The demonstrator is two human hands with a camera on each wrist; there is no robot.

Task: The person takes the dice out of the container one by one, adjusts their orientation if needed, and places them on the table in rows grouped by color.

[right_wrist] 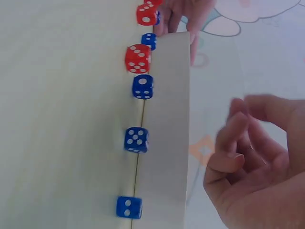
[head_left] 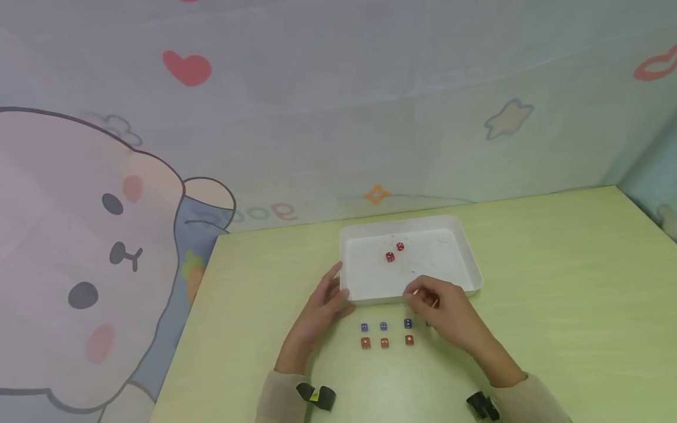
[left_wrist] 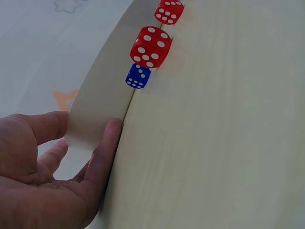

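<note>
A shallow white tray (head_left: 433, 258) lies on the table, with two red dice (head_left: 390, 257) inside it. My left hand (head_left: 319, 308) holds the tray's near left corner, its fingers against the outer wall in the left wrist view. At the tray's front rim is my right hand (head_left: 444, 305), with thumb and forefinger drawn together and the other fingers curled. I cannot tell whether the fingertips hold anything. Between the hands, blue dice (head_left: 383, 326) form a row in front of the tray. Nearer to me runs a row of red dice (head_left: 384, 343). The right hand partly covers one blue die (head_left: 429, 323).
The light green table (head_left: 254, 282) extends to both sides of the tray. Behind it hangs a pale printed cloth (head_left: 338, 117) with a large cartoon bear (head_left: 95, 247) at the left. Small dark specks dot the tray floor.
</note>
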